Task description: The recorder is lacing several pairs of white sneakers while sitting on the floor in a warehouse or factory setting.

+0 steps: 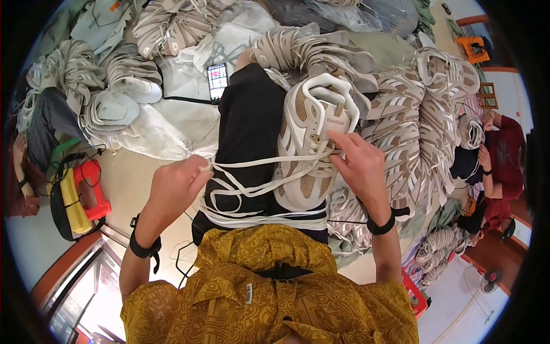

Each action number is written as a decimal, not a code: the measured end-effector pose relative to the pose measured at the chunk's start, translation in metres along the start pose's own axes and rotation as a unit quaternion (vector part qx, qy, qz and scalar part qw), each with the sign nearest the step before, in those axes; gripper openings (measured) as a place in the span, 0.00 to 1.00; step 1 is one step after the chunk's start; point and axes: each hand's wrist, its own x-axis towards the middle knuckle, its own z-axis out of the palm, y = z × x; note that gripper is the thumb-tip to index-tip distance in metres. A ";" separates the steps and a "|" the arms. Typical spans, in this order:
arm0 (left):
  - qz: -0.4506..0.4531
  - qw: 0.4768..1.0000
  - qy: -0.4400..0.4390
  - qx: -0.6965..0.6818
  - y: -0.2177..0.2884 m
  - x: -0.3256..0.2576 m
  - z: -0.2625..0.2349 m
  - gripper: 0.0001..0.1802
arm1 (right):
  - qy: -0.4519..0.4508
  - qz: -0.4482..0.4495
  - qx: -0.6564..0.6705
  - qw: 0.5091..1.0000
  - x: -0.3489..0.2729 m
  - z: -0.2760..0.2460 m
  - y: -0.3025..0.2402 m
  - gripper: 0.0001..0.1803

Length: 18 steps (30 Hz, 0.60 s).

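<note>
A beige and white sneaker upper [299,123] lies across my black-clad lap, its toe pointing toward me and its collar away. My left hand [175,186] is closed in a pinch on a cream shoelace [246,164], left of the upper. The lace stretches across my lap to the eyelets. At the upper's right eyelet edge, my right hand [364,166] grips with thumb and forefinger; its other fingers are curled and partly hidden. A slack lace loop [226,195] hangs between the hands. More white laces [258,219] lie across my thighs near the waist.
Stacked shoe uppers [395,126] crowd the right side, with more piles [120,74] at far left. A lit phone [217,81] rests on white sacking [166,129]. A red and yellow stool [86,192] stands left. Other people [504,155] sit at the right and left edges.
</note>
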 end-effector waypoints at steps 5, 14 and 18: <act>0.196 0.958 0.122 -0.170 0.051 0.022 0.006 0.06 | -0.046 -0.006 -0.004 0.999 0.003 0.000 0.003 0.23; 0.392 0.871 0.272 -0.116 0.125 0.105 0.053 0.17 | 0.016 -0.049 -0.016 0.999 0.002 0.007 0.011 0.17; 0.413 0.871 0.253 -0.077 0.132 0.124 0.057 0.17 | 0.009 -0.045 -0.011 0.999 0.000 0.007 0.015 0.16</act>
